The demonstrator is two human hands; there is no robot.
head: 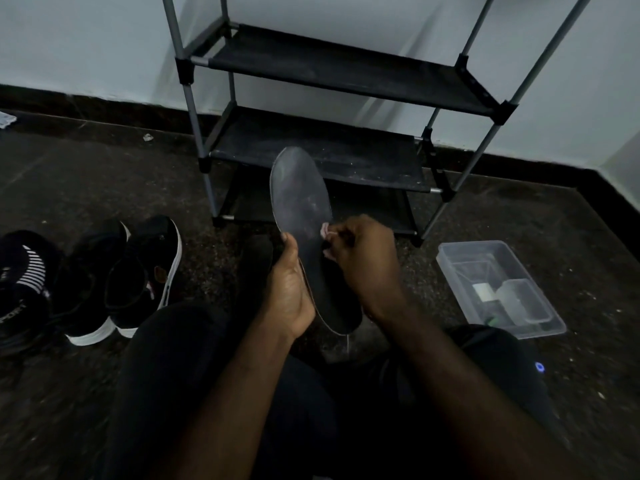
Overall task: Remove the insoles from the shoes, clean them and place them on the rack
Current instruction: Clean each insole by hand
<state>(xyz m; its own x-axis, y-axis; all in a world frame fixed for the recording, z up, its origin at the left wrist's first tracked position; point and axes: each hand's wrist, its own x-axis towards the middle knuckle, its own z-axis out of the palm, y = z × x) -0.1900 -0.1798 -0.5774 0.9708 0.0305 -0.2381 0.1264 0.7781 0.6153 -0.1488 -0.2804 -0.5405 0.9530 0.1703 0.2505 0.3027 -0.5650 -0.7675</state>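
A dark grey insole (300, 199) stands upright in front of me, toe end up. My left hand (289, 292) grips its lower left edge, thumb on the front face. My right hand (360, 263) pinches a small pale cloth (325, 233) against the insole's right edge. Behind the insole stands the black shoe rack (332, 67) with grey poles; its shelves are bare and dusty. A pair of black shoes with white soles (124, 278) sits on the floor to the left.
Another black shoe with white stripes (24, 282) lies at the far left. A clear plastic box (498, 289) holding small items rests on the floor to the right. The floor is dark and speckled. My legs in dark trousers (180, 375) fill the bottom.
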